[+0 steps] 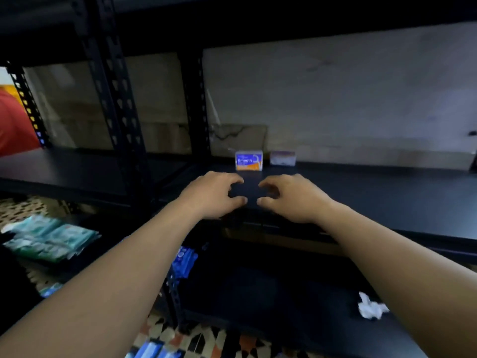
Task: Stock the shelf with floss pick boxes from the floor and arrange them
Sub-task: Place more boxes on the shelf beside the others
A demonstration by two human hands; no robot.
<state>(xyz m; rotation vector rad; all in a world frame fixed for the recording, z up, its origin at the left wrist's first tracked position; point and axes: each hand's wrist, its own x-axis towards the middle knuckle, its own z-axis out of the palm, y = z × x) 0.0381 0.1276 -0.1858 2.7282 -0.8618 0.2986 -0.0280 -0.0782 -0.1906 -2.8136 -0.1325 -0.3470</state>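
Blue-orange box (248, 160) reading "Smooth" on black shelf (387, 192), left hand (211, 195) and right hand (294, 198) loosely curled, empty

SHELF STOCKING: At the back edge of the shelf (361, 192), a pale second box (282, 158) is too blurred to read, and only "Smooth" is legible on the blue-and-orange box (249, 160) just beside it. A blue pack (184, 260) lies partly hidden behind the left forearm (116, 280). Blue packs (154, 351) are cut off by the bottom edge, a red shape (13, 122) by the left. A white crumpled thing (371, 308) on the lower shelf (258, 293) is blurred beyond telling.
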